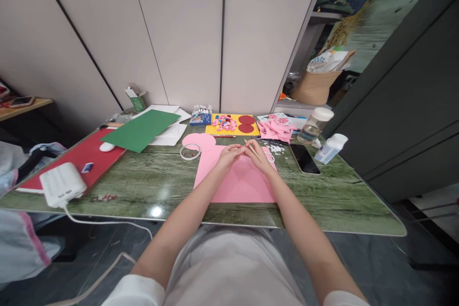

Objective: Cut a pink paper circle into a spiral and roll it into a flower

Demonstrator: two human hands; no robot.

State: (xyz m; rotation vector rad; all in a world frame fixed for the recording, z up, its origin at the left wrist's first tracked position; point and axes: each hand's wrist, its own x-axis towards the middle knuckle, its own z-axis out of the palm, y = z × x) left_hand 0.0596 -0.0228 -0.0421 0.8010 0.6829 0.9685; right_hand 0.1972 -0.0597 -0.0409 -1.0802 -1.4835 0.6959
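Note:
Over the far half of a pink paper sheet (238,181), my left hand (231,154) and my right hand (257,155) meet at the fingertips. Both have their fingers pinched together, and whatever sits between them is too small to make out. Left of the sheet lie pink paper circles (202,141) with a white tape roll (190,152) at their edge. Another white ring (269,157) shows partly behind my right hand. Beyond the hands, a yellow sheet (211,130) carries small pink and coloured pieces (224,123) and dark red circles (246,119).
At right are a phone (304,158), a white bottle (332,148) and a clear jar (315,125). Pink scraps (276,130) lie at the back. On the left are green paper (143,130), red paper (102,158) and a white power bank (62,184) with a cable.

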